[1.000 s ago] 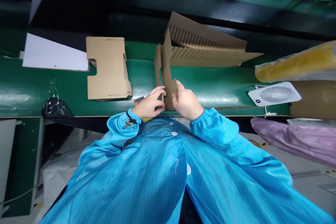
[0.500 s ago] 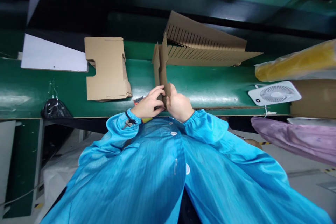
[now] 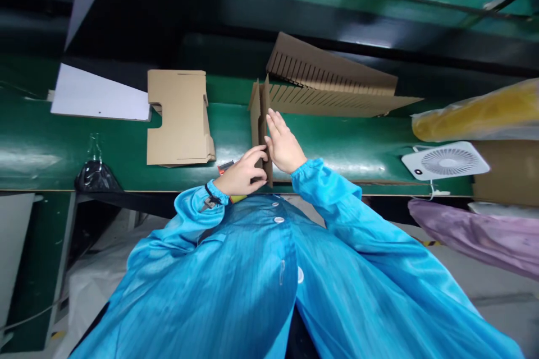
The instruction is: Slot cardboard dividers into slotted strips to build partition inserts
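Note:
A folded cardboard piece (image 3: 255, 118) stands upright on the green bench in front of me, its two walls running away from my body. My left hand (image 3: 244, 173) is at its near end from the left, fingers bent onto the cardboard and partly hidden there. My right hand (image 3: 285, 143) lies against the right wall, fingers stretched out and pointing away from me. Behind and to the right are slotted cardboard strips (image 3: 337, 99), one leaning over another. A stack of flat cardboard blanks (image 3: 181, 123) lies left of my hands.
A small white fan (image 3: 448, 160) sits at the right, below a wrapped yellow roll (image 3: 497, 109). On the left are a white panel (image 3: 101, 95) and a black plastic bag (image 3: 96, 175). A red-and-black item (image 3: 225, 167) lies by my left hand. The bench edge runs close to my body.
My right hand has moved away from the near end and up along the right wall, its fingers straightening. My left hand stays on the near end. The whole view has shifted slightly.

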Demonstrator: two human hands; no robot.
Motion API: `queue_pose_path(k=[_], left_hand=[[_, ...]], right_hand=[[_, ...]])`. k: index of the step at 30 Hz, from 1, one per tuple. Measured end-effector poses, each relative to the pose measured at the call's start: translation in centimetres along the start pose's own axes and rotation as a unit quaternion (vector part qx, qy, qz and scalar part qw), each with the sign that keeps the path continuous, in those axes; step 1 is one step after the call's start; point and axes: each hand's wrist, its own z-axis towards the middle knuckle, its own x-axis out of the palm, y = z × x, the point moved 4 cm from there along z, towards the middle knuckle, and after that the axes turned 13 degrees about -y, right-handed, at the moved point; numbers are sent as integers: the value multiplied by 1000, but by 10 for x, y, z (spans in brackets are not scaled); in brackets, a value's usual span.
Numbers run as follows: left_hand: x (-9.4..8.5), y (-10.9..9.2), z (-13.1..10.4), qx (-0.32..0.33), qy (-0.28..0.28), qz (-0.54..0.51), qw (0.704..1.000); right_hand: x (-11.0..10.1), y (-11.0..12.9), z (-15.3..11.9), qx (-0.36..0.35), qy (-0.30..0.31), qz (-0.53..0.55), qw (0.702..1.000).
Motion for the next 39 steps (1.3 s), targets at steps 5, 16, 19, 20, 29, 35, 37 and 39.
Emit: queue_pose_path(k=[5, 16, 19, 20, 29, 35, 37, 39], left_hand=[[4, -2, -2, 14, -16, -10, 1000], [-124, 84, -85, -378, -377, 324, 781], [-151, 107, -132, -539, -359, 370, 666], [-152, 114, -142, -570, -339, 351, 661], [-140, 116, -147, -570, -366, 323, 661], [-144, 115, -148, -575, -401, 322, 636], [-146, 116, -152, -592, -411, 315, 617], [-149, 115, -157, -606, -422, 305, 602]], right_hand=[[12, -12, 7, -12, 26, -5, 1000], [-5, -12, -5, -35, -84, 45, 995], [-13, -6, -12, -52, -96, 72, 991], [-15, -3, -14, -60, -95, 81, 990], [-17, 4, -25, -83, -101, 121, 984], [-16, 2, -26, -83, -86, 127, 985], [-16, 2, -27, -87, -80, 129, 985], [-17, 2, -27, -90, -79, 129, 984]])
